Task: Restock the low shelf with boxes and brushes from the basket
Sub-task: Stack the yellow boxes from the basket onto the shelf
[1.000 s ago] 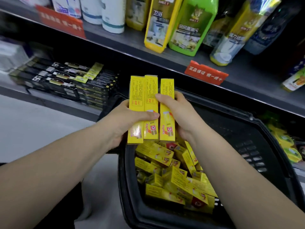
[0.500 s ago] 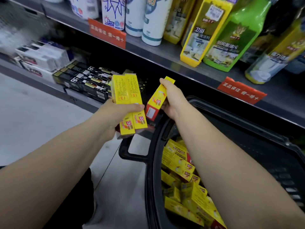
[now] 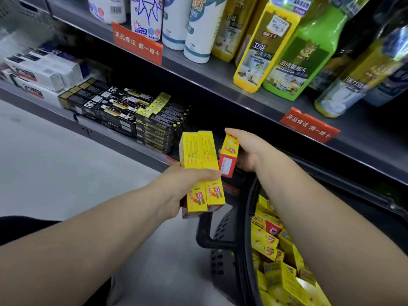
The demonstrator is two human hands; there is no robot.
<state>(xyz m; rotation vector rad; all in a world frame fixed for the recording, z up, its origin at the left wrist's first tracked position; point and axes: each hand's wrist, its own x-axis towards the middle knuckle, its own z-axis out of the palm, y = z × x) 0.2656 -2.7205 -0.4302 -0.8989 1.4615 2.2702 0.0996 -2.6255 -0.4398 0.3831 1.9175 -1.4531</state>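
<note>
A bundle of yellow boxes [image 3: 199,151] is gripped by the left hand [image 3: 185,186], the thumb curled across the printed fronts and the fingers wrapped behind. Two boxes are seen side by side on top, held nearly upright, and red box ends are glimpsed beneath them at the lower edge. Just to the right, a single yellow box [image 3: 229,155] with a red and white end is pinched by the right hand [image 3: 251,151], tilted, with its near corner close to the bundle; whether the two touch cannot be told.

Both hands are held in front of the low shelf [image 3: 99,131], near its dark open stretch to the right of the black boxes [image 3: 123,107] stacked there. White boxes [image 3: 42,71] are stacked farther left on the same shelf. The basket [image 3: 220,244] is seen at the near right, under the right forearm, and many loose yellow boxes [image 3: 267,241] are heaped inside it. On the upper shelf [image 3: 220,78], cleaner bottles [image 3: 260,51] are lined up, and red tags [image 3: 138,44] are fixed to its front edge. The pale floor [image 3: 55,173] is seen at the left.
</note>
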